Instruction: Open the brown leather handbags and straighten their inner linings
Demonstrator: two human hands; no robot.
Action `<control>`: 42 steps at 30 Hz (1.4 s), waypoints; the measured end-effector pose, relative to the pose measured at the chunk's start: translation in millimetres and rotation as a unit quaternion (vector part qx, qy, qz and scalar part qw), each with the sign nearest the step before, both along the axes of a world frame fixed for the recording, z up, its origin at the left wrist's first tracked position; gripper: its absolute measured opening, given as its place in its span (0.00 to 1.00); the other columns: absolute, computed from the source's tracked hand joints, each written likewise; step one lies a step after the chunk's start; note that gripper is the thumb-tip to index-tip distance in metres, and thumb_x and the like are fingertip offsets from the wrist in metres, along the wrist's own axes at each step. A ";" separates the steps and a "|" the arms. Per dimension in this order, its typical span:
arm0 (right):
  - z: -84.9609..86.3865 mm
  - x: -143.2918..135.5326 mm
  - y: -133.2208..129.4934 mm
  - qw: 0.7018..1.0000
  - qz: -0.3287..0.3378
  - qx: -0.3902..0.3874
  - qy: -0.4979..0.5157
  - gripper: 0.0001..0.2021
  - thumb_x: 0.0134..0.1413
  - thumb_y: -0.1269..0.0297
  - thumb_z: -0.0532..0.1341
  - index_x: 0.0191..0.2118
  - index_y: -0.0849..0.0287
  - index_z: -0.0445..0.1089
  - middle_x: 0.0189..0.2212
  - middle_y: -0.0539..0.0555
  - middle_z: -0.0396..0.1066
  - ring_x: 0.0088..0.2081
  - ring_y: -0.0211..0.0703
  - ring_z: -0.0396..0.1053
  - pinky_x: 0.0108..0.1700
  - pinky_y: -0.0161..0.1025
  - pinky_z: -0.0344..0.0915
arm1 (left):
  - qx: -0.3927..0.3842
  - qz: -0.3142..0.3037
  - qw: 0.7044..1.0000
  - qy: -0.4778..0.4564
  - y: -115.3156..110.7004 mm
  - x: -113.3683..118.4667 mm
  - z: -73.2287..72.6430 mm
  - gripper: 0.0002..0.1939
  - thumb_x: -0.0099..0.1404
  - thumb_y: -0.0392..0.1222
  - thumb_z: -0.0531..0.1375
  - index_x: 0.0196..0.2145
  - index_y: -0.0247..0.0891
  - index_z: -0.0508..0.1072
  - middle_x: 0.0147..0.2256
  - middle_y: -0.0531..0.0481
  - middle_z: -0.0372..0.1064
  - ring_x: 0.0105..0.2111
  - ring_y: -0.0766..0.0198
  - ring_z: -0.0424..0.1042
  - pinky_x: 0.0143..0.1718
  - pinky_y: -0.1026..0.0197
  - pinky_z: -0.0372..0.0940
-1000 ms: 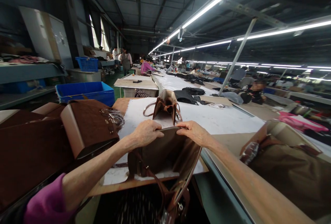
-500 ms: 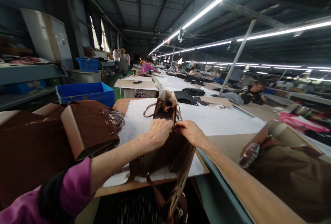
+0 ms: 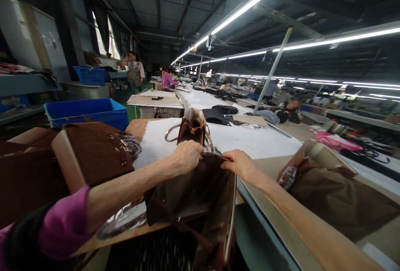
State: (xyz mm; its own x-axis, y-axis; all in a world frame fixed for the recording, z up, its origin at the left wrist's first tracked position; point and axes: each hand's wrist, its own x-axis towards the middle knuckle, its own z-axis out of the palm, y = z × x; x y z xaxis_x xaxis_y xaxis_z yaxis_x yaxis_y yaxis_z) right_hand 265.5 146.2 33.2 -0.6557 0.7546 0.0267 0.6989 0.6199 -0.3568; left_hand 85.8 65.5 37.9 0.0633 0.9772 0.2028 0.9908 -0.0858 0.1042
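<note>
A brown handbag (image 3: pixel 193 191) hangs open between my hands at the near edge of the table, its inside facing up towards me. My left hand (image 3: pixel 186 155) is closed on the left part of its far rim. The fingers of my right hand (image 3: pixel 240 163) pinch the same rim further right, thumb inside. Straps dangle from the bag's near side, partly in shadow. Just behind my hands, a second brown bag (image 3: pixel 193 126) with a looped handle stands on the white sheet (image 3: pixel 156 137).
Several brown bags (image 3: pixel 90 154) with plastic-wrapped handles are piled at left, before a blue crate (image 3: pixel 87 110). Another brown bag (image 3: pixel 337 196) lies at right. Black pieces (image 3: pixel 217 116) rest further along the table. A co-worker (image 3: pixel 135 71) stands at the back left; others sit further off.
My hands have moved apart along the rim, the right one to the right, and the bag's mouth is spread wider. The view has turned slightly right.
</note>
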 end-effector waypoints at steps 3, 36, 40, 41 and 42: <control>13.5 -15.9 14.6 0.993 -0.005 0.084 -0.086 0.06 0.43 0.63 0.57 0.29 0.52 0.71 0.25 0.47 0.68 0.31 0.40 0.66 0.27 0.32 0.52 | -0.011 0.030 0.999 0.012 -1.3 3.4 3.0 0.11 0.57 0.38 0.51 0.29 0.37 0.73 0.29 0.44 0.70 0.33 0.57 0.69 0.34 0.60 0.61; -26.7 -32.3 5.6 0.933 0.071 0.340 0.096 0.05 0.53 0.70 0.54 0.34 0.57 0.66 0.36 0.51 0.68 0.38 0.41 0.64 0.38 0.34 0.56 | 0.041 0.113 0.990 -0.068 4.7 1.4 -21.0 0.12 0.57 0.38 0.48 0.27 0.36 0.71 0.28 0.45 0.69 0.31 0.59 0.68 0.31 0.61 0.61; -27.3 -30.0 0.7 0.924 0.056 0.372 0.067 0.03 0.53 0.69 0.55 0.34 0.58 0.66 0.34 0.50 0.68 0.35 0.40 0.64 0.35 0.35 0.55 | 0.040 0.118 0.989 -0.076 4.9 3.2 -20.9 0.12 0.58 0.38 0.48 0.28 0.36 0.71 0.28 0.45 0.69 0.31 0.58 0.68 0.31 0.61 0.61; -27.4 -29.8 0.3 0.923 0.054 0.376 0.066 0.03 0.53 0.69 0.55 0.33 0.58 0.65 0.33 0.50 0.68 0.35 0.40 0.64 0.35 0.34 0.55 | 0.041 0.120 0.989 -0.077 5.1 3.5 -21.4 0.12 0.58 0.38 0.48 0.28 0.36 0.71 0.28 0.45 0.69 0.31 0.58 0.68 0.31 0.61 0.61; -27.6 -29.7 0.4 0.922 0.053 0.379 0.065 0.03 0.53 0.68 0.55 0.32 0.58 0.65 0.33 0.50 0.68 0.34 0.40 0.63 0.35 0.34 0.55 | 0.042 0.120 0.989 -0.078 5.4 3.7 -22.0 0.12 0.58 0.39 0.49 0.28 0.36 0.71 0.28 0.45 0.69 0.31 0.58 0.68 0.31 0.61 0.61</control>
